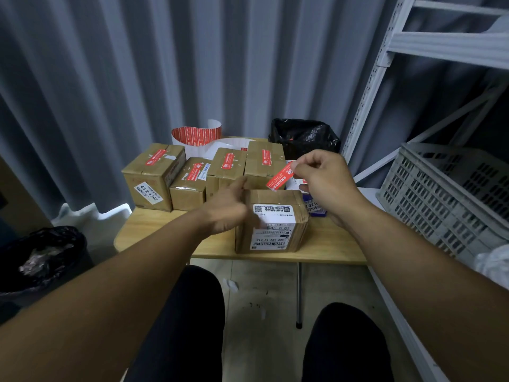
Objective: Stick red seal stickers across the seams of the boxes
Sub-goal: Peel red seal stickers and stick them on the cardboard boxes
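Red seal sticker (278, 180) pinched at one end by right hand (323, 179), hanging just above unsealed front box (271, 224) on surface (154, 224); left hand (228, 209) open-fingered at box's left side; loose end may curl, landing crooked off seam.

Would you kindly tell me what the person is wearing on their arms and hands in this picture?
Nothing shows on either: the left hand and right hand are bare, without gloves, rings or a watch in view. The left forearm and right forearm are bare to the frame's edge, no sleeve visible.
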Demonstrator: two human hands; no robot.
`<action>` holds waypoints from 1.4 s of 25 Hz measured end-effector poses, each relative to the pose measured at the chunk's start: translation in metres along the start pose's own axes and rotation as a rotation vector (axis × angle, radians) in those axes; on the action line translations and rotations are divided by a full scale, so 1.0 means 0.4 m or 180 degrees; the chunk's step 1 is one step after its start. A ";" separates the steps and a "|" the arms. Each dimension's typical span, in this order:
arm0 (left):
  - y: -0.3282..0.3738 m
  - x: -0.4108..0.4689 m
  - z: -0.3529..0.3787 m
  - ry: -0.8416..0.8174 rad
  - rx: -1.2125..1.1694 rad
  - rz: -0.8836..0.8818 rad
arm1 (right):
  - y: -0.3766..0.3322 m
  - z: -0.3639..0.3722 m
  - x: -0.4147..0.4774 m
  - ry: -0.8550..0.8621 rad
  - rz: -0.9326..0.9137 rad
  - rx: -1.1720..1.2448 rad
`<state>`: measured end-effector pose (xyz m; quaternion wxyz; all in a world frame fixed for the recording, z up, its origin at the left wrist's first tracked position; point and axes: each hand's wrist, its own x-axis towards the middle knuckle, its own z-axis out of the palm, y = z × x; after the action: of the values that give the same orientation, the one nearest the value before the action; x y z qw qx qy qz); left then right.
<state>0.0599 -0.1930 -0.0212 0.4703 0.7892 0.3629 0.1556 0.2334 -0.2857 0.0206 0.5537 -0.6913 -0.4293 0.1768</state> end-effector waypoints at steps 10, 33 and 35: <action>0.078 -0.019 0.020 0.0629 -0.0916 0.0273 | -0.018 0.011 -0.031 0.0088 0.0203 0.0385; 0.081 -0.001 -0.011 0.0593 -0.0367 -0.0288 | 0.115 0.045 -0.057 0.0530 0.0808 0.0735; 0.078 0.001 -0.013 0.0595 -0.0288 -0.0303 | 0.117 0.049 -0.056 0.0508 0.0793 0.0757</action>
<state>0.0703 -0.1984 0.0080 0.4765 0.7311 0.4349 0.2222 0.2249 -0.2923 -0.0337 0.6377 -0.6806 -0.2712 0.2381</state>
